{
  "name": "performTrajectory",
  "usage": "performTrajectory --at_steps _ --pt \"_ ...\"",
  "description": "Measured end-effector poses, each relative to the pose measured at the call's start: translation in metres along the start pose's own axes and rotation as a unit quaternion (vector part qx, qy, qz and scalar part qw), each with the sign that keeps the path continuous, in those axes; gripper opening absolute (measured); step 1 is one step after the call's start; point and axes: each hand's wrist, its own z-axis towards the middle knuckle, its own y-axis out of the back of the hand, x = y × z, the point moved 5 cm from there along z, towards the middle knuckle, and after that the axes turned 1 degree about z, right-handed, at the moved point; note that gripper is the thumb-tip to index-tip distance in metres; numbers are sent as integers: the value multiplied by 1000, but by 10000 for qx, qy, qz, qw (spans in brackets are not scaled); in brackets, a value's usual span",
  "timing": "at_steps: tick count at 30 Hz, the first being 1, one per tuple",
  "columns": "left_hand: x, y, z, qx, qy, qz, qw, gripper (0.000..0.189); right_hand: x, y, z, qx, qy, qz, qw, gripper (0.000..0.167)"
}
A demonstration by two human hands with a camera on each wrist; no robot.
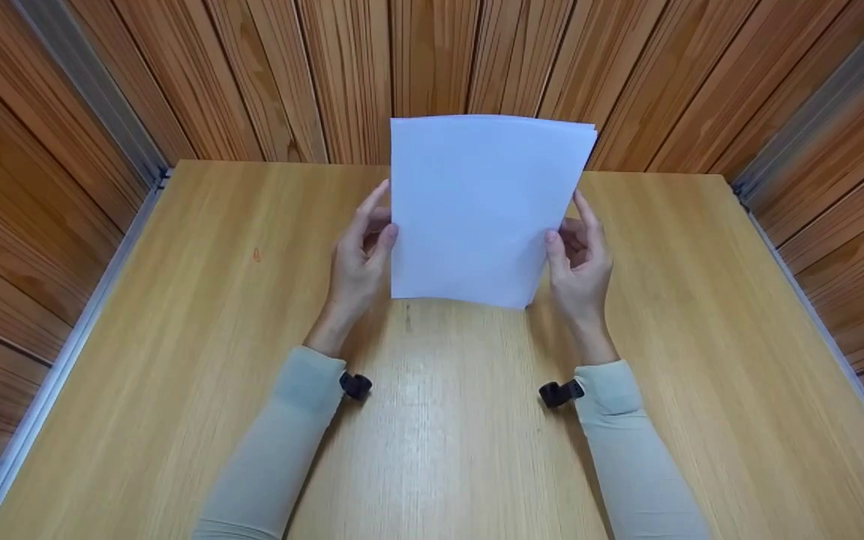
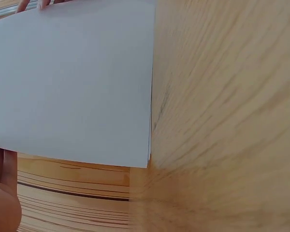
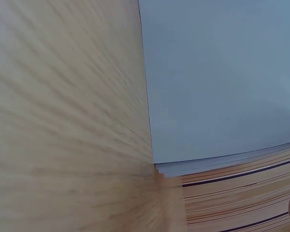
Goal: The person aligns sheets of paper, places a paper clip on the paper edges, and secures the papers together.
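A stack of white paper sheets [image 1: 484, 210] stands upright over the table, its blank front facing me. My left hand [image 1: 357, 259] holds its left edge, thumb at the front and fingers reaching behind. On the opposite side, my right hand [image 1: 582, 266] grips the right edge with the thumb lying on the front sheet. Several layered sheet edges fan out slightly along that side of the stack [image 3: 198, 166] in the right wrist view. The lower edge of the paper [image 2: 72, 87] is close to the tabletop in the left wrist view.
The wooden table [image 1: 199, 360] spreads out around both arms, with a small orange mark [image 1: 256, 255] on its left part. Wood-panelled walls [image 1: 357, 75] rise behind it and at both sides. A small black camera sits on each wrist, the left camera [image 1: 357, 387] and right camera [image 1: 554, 394].
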Motion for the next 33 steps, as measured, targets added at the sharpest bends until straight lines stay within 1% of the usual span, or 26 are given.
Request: performTrajectory --at_steps 3,10,14,18,23,28,33 --pt "-1 1 1 -24 -18 41 10000 51 -1 0 -1 -13 57 -59 10000 56" --pt "-2 -1 2 49 -228 330 9992 51 -5 0 -2 -99 162 -294 9994 55" --pt "-1 -1 1 100 -145 416 9990 54 -6 0 -2 -80 194 -335 9992 55" --pt "-1 -1 1 124 -28 485 9987 57 -4 -1 -2 55 202 -270 9994 57" --pt "-1 -1 1 -6 -161 573 9982 57 0 -3 -1 145 256 -243 9993 57" --pt "-3 0 1 -161 -319 648 9973 54 3 -2 -1 79 329 -252 9991 56" --pt "-3 -1 0 -168 -385 563 9975 54 2 -1 -2 89 348 -259 9990 56"
